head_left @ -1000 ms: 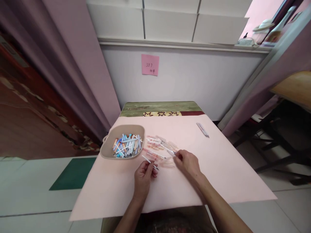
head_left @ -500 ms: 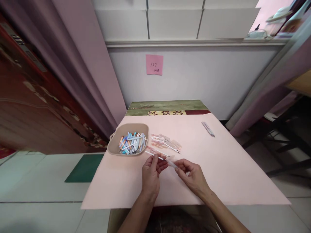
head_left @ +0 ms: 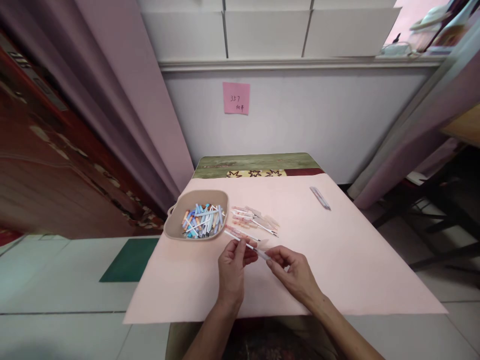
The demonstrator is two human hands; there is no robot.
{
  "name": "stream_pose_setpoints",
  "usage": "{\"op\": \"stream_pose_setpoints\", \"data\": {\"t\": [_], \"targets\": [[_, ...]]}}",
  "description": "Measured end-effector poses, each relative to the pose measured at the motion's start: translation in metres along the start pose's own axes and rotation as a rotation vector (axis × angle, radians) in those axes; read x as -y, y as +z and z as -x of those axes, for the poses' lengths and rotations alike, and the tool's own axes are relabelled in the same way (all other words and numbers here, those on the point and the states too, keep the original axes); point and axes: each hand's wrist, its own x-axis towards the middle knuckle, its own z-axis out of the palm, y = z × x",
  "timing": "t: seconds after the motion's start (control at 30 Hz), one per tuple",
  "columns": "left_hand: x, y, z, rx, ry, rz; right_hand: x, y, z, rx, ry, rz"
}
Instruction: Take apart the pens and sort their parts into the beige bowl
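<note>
Between the thumb and fingers of my left hand (head_left: 233, 267) is a slim white pen refill (head_left: 231, 235), slanting down to the right. My right hand (head_left: 294, 272) pinches a pale, translucent pen barrel (head_left: 261, 254) near its lower end. The refill's dark tip meets the barrel's upper end; how far it reaches inside I cannot tell. Just beyond my hands lie several pinkish clear pen parts (head_left: 245, 218) and white refills with dark tips (head_left: 267, 230).
A beige basket (head_left: 170, 231) full of colourful pen parts and white refills stands at the left. Toward the back right lie a few clear pens (head_left: 320, 198). The table has a pink cover (head_left: 337, 270), and a pink note (head_left: 236, 98) hangs on the wall.
My right hand has come slightly left with the barrel, closer to my left hand and the refill. The whole view has shifted a little.
</note>
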Motion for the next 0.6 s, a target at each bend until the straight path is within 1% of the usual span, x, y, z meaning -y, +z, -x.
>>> {"op": "stream_pose_setpoints", "data": {"t": [0.1,0.2,0.3,0.43,0.53,0.6], "targets": [[0.002,-0.006,-0.001,0.008,0.012,-0.016,-0.011,0.009,0.001,0.028,0.053,-0.123],[0.002,-0.017,-0.004,0.018,-0.013,-0.015,-0.021,0.021,0.003,0.083,0.135,-0.297],[0.003,-0.028,-0.006,-0.001,-0.036,-0.037,-0.024,0.03,0.004,0.128,0.221,-0.425],[0.002,-0.034,-0.008,-0.032,0.02,-0.123,-0.018,0.035,0.002,0.153,0.301,-0.492],[-0.001,-0.034,-0.009,-0.028,0.08,-0.198,-0.015,0.035,0.001,0.159,0.315,-0.509],[-0.002,-0.034,-0.009,-0.022,0.094,-0.221,-0.015,0.035,0.001,0.157,0.316,-0.512]]}}
